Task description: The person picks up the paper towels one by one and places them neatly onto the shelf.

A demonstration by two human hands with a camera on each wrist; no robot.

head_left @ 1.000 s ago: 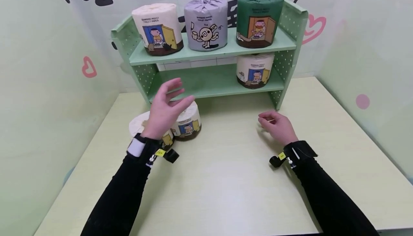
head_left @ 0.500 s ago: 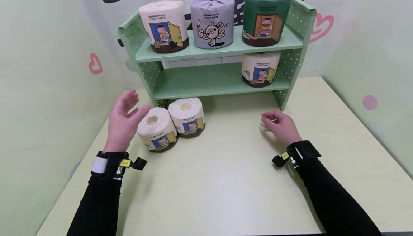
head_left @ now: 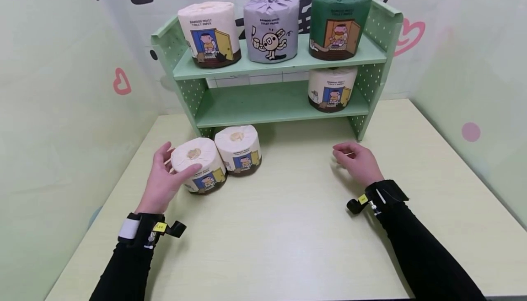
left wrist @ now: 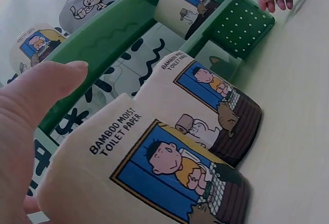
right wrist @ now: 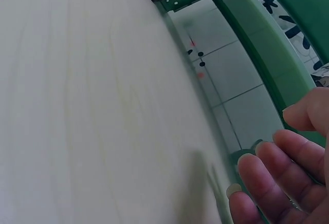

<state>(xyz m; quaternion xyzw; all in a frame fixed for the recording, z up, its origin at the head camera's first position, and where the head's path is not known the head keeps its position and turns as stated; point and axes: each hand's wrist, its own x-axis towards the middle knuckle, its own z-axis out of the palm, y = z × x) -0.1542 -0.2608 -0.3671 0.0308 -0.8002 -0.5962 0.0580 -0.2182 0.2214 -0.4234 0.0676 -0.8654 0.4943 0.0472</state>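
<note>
My left hand [head_left: 161,180] is at the near white toilet paper roll [head_left: 197,163], its fingers along the roll's left side and its thumb [left wrist: 61,77] spread over the roll's upper edge. A second white toilet paper roll [head_left: 238,150] stands right beside the first, farther back, with its printed cartoon facing forward. Both rolls are upright on the table [head_left: 280,218], left of centre. Over the table at right, my right hand [head_left: 358,161] hangs loosely curled with nothing in it; the right wrist view shows its relaxed fingers [right wrist: 277,167].
A green two-tier shelf [head_left: 263,102] stands at the back. Its top tier carries a white roll [head_left: 210,35], a lilac roll [head_left: 271,29] and a green roll [head_left: 340,24]. Another white roll [head_left: 332,88] sits at the lower tier's right end. Fabric walls [head_left: 57,86] enclose the table.
My left hand has moved from in front of the shelf leftward and down to the near roll. The head view has shifted slightly. My right hand stays in place.
</note>
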